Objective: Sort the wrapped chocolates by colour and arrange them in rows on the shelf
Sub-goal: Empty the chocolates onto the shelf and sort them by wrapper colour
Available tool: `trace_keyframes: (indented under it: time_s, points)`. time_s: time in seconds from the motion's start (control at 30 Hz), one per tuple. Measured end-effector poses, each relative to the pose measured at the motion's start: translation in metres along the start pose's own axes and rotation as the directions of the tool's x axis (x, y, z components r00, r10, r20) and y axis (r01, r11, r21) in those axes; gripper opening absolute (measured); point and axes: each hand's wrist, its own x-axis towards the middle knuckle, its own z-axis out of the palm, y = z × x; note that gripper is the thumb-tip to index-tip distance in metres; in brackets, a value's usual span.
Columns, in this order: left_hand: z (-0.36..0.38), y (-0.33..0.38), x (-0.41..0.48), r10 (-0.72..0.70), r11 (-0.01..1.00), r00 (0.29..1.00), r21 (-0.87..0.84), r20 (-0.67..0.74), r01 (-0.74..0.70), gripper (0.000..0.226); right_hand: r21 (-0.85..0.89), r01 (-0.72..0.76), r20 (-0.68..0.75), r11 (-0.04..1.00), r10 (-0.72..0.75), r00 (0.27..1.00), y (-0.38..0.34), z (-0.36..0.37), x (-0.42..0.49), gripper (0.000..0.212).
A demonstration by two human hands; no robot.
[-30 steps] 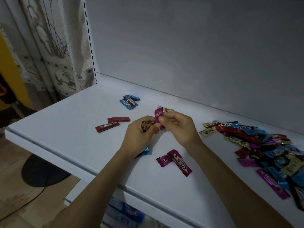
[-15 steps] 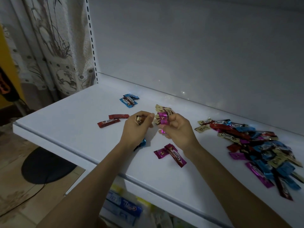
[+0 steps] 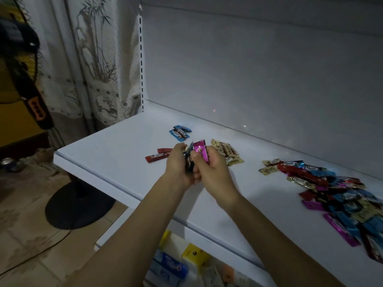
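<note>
Both my hands meet above the white shelf [image 3: 116,156]. My right hand [image 3: 214,172] pinches a magenta wrapped chocolate [image 3: 200,150] that stands up between the hands. My left hand [image 3: 177,166] grips a small bunch of wrapped chocolates [image 3: 189,161], dark with a blue edge. On the shelf lie sorted groups: blue chocolates [image 3: 180,132] at the back, two red chocolates [image 3: 158,157] left of my hands, and gold chocolates [image 3: 227,153] behind my right hand. A mixed pile of chocolates [image 3: 342,193] spreads over the right side.
The shelf's front edge runs diagonally under my forearms. Packaged goods [image 3: 176,266] sit on a lower shelf below. A standing fan's black base [image 3: 78,206] rests on the tiled floor to the left, with a curtain [image 3: 93,69] behind and a can [image 3: 10,164] at far left.
My hands have come closer together, the magenta chocolate now upright between them. The view has tilted up. The two magenta chocolates seen on the shelf near me are now out of sight.
</note>
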Motion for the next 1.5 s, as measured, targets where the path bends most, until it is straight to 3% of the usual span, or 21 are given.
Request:
trace_keyframes:
  time_s: [0.1,0.23,0.3,0.4,0.5,0.6,0.67,0.8,0.9,0.97,1.03,1.37,1.5]
  points:
    - [-0.001,0.0,-0.001,0.157,0.988,0.987,0.006,0.017,-0.157,0.042,0.014,-0.05,-0.049,0.999,0.051,0.998,-0.005,0.004,0.009,0.014]
    - [-0.008,-0.012,0.011,0.477,0.853,0.87,0.304,-0.125,-0.424,0.022,0.014,-0.136,0.003,0.991,0.136,0.991,-0.009,0.005,0.012,0.012]
    - [-0.013,-0.015,0.015,0.542,0.806,0.836,0.335,-0.086,-0.489,0.025,0.026,-0.163,0.025,0.986,0.162,0.986,-0.008,-0.002,0.011,0.01]
    - [-0.019,-0.011,0.015,0.486,0.815,0.867,0.303,0.107,-0.495,0.032,0.058,-0.19,-0.002,0.98,0.19,0.982,-0.002,-0.018,0.01,0.006]
    - [-0.024,-0.01,0.01,0.366,0.799,0.88,0.383,0.302,-0.464,0.035,0.091,-0.263,-0.035,0.961,0.267,0.963,0.004,-0.034,0.014,0.017]
    - [-0.026,-0.009,0.005,0.301,0.838,0.868,0.325,0.395,-0.438,0.037,0.2,-0.357,0.036,0.912,0.357,0.933,0.005,-0.039,0.02,0.019]
    - [-0.025,-0.008,0.008,0.294,0.808,0.853,0.365,0.431,-0.463,0.042,0.235,-0.366,0.058,0.9,0.363,0.93,0.007,-0.04,0.024,0.014]
    - [-0.016,-0.012,0.022,0.373,0.625,0.797,0.506,0.476,-0.595,0.049,0.17,-0.304,-0.081,0.937,0.321,0.944,0.013,-0.047,0.031,0.012]
    - [-0.015,-0.023,0.037,0.512,0.297,0.744,0.725,0.429,-0.622,0.056,0.132,-0.277,-0.198,0.952,0.299,0.934,0.022,-0.066,0.039,0.009]
    - [-0.016,-0.029,0.041,0.505,0.096,0.715,0.792,0.483,-0.603,0.049,0.18,-0.319,-0.248,0.93,0.357,0.901,0.03,-0.082,0.045,0.012]
    - [-0.016,-0.03,0.041,0.487,0.011,0.7,0.797,0.523,-0.604,0.037,0.216,-0.372,-0.279,0.903,0.422,0.863,0.038,-0.094,0.052,0.012]
    - [-0.018,-0.028,0.048,0.526,0.133,0.687,0.749,0.502,-0.649,0.031,0.196,-0.385,-0.333,0.902,0.43,0.839,0.058,-0.103,0.064,0.024]
    - [-0.017,-0.027,0.047,0.536,0.163,0.678,0.727,0.503,-0.668,0.03,0.222,-0.294,-0.329,0.93,0.355,0.875,0.057,-0.101,0.055,0.022]
